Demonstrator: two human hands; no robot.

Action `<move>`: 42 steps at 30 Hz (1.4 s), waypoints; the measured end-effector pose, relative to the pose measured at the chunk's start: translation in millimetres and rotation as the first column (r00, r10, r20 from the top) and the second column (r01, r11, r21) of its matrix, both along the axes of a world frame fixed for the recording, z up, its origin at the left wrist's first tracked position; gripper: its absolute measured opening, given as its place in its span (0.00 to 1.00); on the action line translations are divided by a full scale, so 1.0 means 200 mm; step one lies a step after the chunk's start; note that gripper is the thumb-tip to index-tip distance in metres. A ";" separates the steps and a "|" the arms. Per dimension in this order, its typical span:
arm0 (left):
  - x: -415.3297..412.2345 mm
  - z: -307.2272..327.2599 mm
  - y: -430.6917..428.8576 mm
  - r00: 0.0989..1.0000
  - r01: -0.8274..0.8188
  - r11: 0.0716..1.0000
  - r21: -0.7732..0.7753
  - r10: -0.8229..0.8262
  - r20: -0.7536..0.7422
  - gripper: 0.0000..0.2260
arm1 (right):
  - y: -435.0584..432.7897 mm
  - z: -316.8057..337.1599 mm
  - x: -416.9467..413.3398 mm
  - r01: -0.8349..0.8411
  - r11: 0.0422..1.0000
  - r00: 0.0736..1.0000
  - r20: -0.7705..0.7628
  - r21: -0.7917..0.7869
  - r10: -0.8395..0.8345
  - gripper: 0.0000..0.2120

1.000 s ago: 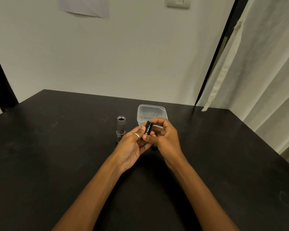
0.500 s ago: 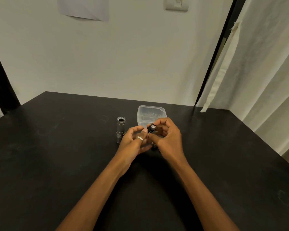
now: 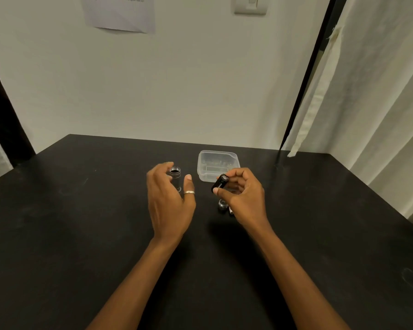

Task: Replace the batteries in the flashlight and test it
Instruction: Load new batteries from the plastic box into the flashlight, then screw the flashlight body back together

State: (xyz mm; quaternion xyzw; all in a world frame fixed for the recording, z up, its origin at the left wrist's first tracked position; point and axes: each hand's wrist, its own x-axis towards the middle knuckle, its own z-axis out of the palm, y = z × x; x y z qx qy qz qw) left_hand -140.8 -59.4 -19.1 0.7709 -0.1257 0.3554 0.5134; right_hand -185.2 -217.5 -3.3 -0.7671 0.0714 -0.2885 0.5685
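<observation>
A silver flashlight body [image 3: 175, 177] stands upright on the black table [image 3: 81, 234], its open end up. My left hand [image 3: 168, 198] is spread around it with relaxed fingers, thumb on the right, and holds nothing. My right hand [image 3: 242, 196] pinches a black battery holder [image 3: 220, 183] between thumb and fingers, tilted with its top end away from me. Under that hand the flashlight's end cap [image 3: 222, 204] lies on the table, partly hidden, with a small pale object [image 3: 231, 211] beside it.
A clear plastic container [image 3: 217, 160] with small items inside sits just behind the hands. A wall runs along the table's far edge. Pale curtains [image 3: 367, 91] hang at the right.
My left hand has let go of the battery holder and moved left to the flashlight body. The right hand now holds the holder alone.
</observation>
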 end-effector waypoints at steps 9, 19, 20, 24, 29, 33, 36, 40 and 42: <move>0.10 -0.05 0.01 0.867 0.127 0.988 -0.086 -0.152 -0.474 0.37 | -0.01 0.00 0.00 0.009 0.994 1.000 -0.017 0.111 -0.007 0.21; 0.12 -0.09 0.02 0.977 0.107 0.978 0.178 -0.071 -0.202 0.20 | -0.02 0.06 -0.01 -0.099 0.748 0.995 0.042 0.656 0.095 0.16; 0.12 -0.09 0.02 0.982 0.128 0.971 0.202 -0.095 -0.165 0.20 | -0.02 0.06 -0.01 -0.126 0.681 0.991 0.068 0.721 0.112 0.14; 0.12 -0.13 -0.01 0.978 0.205 0.934 0.291 -0.209 -0.019 0.23 | -0.03 0.05 0.01 -0.166 0.447 0.981 0.103 0.879 0.161 0.12; 0.11 -0.13 -0.02 0.963 0.237 0.905 0.353 -0.268 0.041 0.27 | -0.05 0.04 0.01 -0.147 0.320 0.975 0.082 0.936 0.207 0.15; 0.11 -0.13 -0.02 0.959 0.247 0.898 0.364 -0.280 0.041 0.28 | -0.04 0.03 0.02 -0.158 0.445 0.979 0.082 0.882 0.185 0.10; 0.11 -0.13 -0.02 0.961 0.246 0.899 0.363 -0.275 0.029 0.28 | -0.03 0.03 0.02 -0.141 0.630 0.988 0.068 0.763 0.138 0.04; 0.12 -0.14 -0.01 0.962 0.253 0.894 0.371 -0.274 0.006 0.29 | 0.01 0.03 0.00 -0.087 0.842 0.996 0.065 0.532 0.062 0.08; 0.12 -0.13 -0.01 0.960 0.260 0.891 0.372 -0.279 -0.004 0.28 | 0.03 0.03 0.00 -0.062 0.911 0.997 0.063 0.408 0.040 0.09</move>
